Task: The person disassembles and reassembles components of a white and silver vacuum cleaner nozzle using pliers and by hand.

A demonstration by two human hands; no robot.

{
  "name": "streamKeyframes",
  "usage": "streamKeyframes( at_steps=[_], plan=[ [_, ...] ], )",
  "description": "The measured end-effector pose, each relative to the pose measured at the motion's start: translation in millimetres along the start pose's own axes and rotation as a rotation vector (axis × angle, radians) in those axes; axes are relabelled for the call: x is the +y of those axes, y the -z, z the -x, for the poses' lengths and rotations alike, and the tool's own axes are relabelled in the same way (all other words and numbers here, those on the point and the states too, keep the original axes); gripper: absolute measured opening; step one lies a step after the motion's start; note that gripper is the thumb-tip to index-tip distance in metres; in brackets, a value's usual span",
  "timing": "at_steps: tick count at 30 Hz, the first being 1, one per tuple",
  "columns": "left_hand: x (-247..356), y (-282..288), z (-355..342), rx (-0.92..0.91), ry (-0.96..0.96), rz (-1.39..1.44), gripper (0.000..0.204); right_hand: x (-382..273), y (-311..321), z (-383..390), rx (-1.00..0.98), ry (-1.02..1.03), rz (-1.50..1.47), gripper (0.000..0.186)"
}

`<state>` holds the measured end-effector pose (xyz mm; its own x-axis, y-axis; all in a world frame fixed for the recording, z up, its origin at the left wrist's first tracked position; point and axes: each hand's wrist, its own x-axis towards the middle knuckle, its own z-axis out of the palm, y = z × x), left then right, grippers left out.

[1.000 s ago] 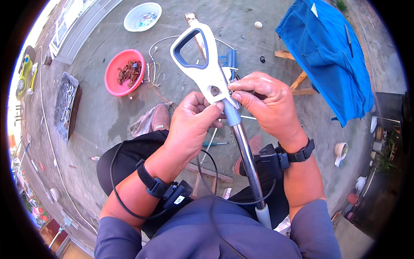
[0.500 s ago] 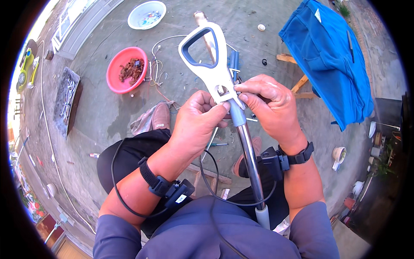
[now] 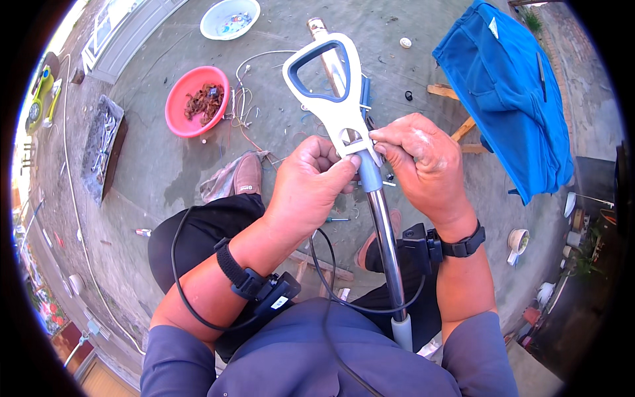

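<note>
Concrete yard point(image 3: 165, 165), red basin point(image 3: 196, 100): left hand point(image 3: 311, 188) grips, right hand point(image 3: 420, 165) pinches white handle point(image 3: 334, 89) on metal pole point(image 3: 387, 245).

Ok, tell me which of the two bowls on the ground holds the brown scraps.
The red bowl, lying nearer the person's shoe. The white bowl farther off holds small, mixed-colour bits instead.

— What sort of place is this?
— An outdoor yard used as a makeshift repair spot: bare concrete ground point(image 3: 165, 165), a red basin point(image 3: 196, 100) of scrap parts, loose wires point(image 3: 245, 106), a white bowl point(image 3: 229, 18), a blue cloth point(image 3: 509, 92) draped over a wooden stand.
</note>
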<state>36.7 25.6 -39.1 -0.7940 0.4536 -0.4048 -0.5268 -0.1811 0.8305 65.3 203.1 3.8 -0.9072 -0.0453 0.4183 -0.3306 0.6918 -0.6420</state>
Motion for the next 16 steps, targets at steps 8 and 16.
streamKeyframes(
  at_steps=[8, 16],
  plan=[
    [-1.5, -0.5, 0.1, 0.019, -0.032, -0.066, 0.018, -0.5, 0.9, -1.3, -0.027, -0.003, 0.079, 0.008],
    [-6.7, 2.3, -0.8, 0.019, -0.054, -0.158, 0.021, 1.7, 2.5, -1.6, -0.121, -0.024, 0.145, 0.007]
  ],
)
